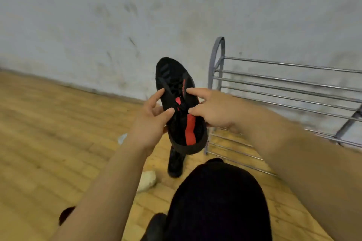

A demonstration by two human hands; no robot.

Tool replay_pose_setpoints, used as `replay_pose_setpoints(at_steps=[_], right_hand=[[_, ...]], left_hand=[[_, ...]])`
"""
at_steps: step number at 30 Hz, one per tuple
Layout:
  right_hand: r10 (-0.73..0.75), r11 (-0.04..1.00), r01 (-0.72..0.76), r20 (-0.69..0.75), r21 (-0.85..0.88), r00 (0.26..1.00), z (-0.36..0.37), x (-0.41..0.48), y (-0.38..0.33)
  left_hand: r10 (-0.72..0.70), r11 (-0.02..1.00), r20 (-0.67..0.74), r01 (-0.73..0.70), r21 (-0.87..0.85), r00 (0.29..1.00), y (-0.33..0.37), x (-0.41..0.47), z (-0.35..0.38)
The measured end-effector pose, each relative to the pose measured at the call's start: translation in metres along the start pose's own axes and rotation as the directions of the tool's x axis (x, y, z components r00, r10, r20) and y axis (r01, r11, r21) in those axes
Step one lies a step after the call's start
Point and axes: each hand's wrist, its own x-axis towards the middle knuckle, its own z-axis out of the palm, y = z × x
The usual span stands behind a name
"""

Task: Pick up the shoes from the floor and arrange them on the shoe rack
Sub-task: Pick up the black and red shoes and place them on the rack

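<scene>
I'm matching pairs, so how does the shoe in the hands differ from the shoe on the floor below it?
The held shoe is up in the air, gripped by the left hand and right hand; the floor shoe lies on the wooden floor, untouched. The held shoe shows a red strip inside; the floor shoe shows none. Both look black; neither is on the rack.

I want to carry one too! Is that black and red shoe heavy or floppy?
Probably light: the left hand and right hand hold the shoe up with what looks like a loose finger grip. It seems fairly stiff, since its toe sticks out without drooping. The top looks like fabric, so it may squash a little.
</scene>
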Motion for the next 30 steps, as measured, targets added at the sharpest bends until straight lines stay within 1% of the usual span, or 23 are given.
replay_pose_setpoints(at_steps=[2, 3, 4, 6, 7, 9, 10, 12, 13, 15, 18, 20, 21, 22, 24, 26, 28, 30], right_hand=[[0.024, 0.999, -0.020, 0.140, -0.030, 0.990, 0.043, 0.017, -0.025], [0.014, 0.997, 0.003, 0.204, -0.080, 0.979, 0.066, 0.026, -0.035], [-0.009, 0.989, 0.044, 0.248, -0.139, 0.969, 0.086, 0.035, -0.041], [-0.049, 0.960, 0.123, 0.281, -0.252, 0.958, 0.126, 0.048, -0.041], [-0.033, 0.958, 0.122, 0.325, -0.258, 0.945, 0.148, 0.050, -0.033], [0.048, 0.981, 0.032, 0.396, -0.193, 0.917, 0.190, 0.049, -0.006], [0.093, 0.986, -0.025, 0.429, -0.162, 0.898, 0.209, 0.047, 0.011], [0.167, 0.974, -0.068, 0.483, -0.216, 0.859, 0.235, 0.048, 0.035], [0.183, 0.969, -0.072, 0.497, -0.234, 0.848, 0.243, 0.051, 0.042], [0.243, 0.960, -0.132, 0.502, -0.245, 0.830, 0.250, 0.056, 0.047], [0.295, 0.935, -0.138, 0.499, -0.327, 0.815, 0.256, 0.060, 0.053], [0.317, 0.913, -0.121, 0.492, -0.388, 0.811, 0.263, 0.066, 0.059], [0.312, 0.899, -0.089, 0.484, -0.430, 0.817, 0.266, 0.069, 0.061], [0.312, 0.879, -0.059, 0.477, -0.472, 0.821, 0.268, 0.071, 0.063], [0.334, 0.807, 0.019, 0.484, -0.590, 0.809, 0.272, 0.076, 0.070], [0.394, 0.713, 0.056, 0.466, -0.699, 0.792, 0.272, 0.079, 0.076], [0.428, 0.652, 0.068, 0.440, -0.755, 0.789, 0.269, 0.083, 0.084], [0.442, 0.609, 0.111, 0.452, -0.785, 0.774, 0.267, 0.089, 0.093]], left_hand=[[-0.064, 0.997, -0.103, 0.059, -0.048, 0.993, -0.021, -0.013, -0.046], [-0.100, 0.993, -0.155, 0.089, -0.073, 0.983, -0.032, -0.021, -0.069], [-0.128, 0.989, -0.193, 0.111, -0.099, 0.973, -0.042, -0.029, -0.086], [-0.185, 0.980, -0.266, 0.160, -0.116, 0.946, -0.063, -0.045, -0.116], [-0.218, 0.975, -0.300, 0.196, -0.103, 0.929, -0.075, -0.054, -0.128], [-0.281, 0.959, -0.328, 0.272, -0.074, 0.902, -0.101, -0.074, -0.147], [-0.322, 0.946, -0.315, 0.318, -0.064, 0.893, -0.115, -0.083, -0.152], [-0.411, 0.910, -0.263, 0.410, -0.060, 0.873, -0.143, -0.099, -0.158], [-0.454, 0.890, -0.256, 0.451, -0.072, 0.854, -0.157, -0.106, -0.160], [-0.504, 0.863, -0.248, 0.490, -0.120, 0.827, -0.180, -0.115, -0.162], [-0.517, 0.854, -0.220, 0.485, -0.187, 0.827, -0.204, -0.116, -0.165], [-0.518, 0.855, -0.265, 0.485, -0.185, 0.813, -0.221, -0.116, -0.166], [-0.521, 0.853, -0.321, 0.498, -0.157, 0.791, -0.233, -0.118, -0.167], [-0.526, 0.843, -0.392, 0.523, -0.125, 0.754, -0.245, -0.121, -0.167], [-0.526, 0.807, -0.500, 0.590, -0.038, 0.688, -0.272, -0.131, -0.167], [-0.560, 0.746, -0.486, 0.663, 0.056, 0.671, -0.298, -0.142, -0.166], [-0.629, 0.672, -0.424, 0.730, 0.124, 0.652, -0.320, -0.148, -0.165], [-0.685, 0.610, -0.361, 0.769, 0.192, 0.633, -0.340, -0.151, -0.165]])
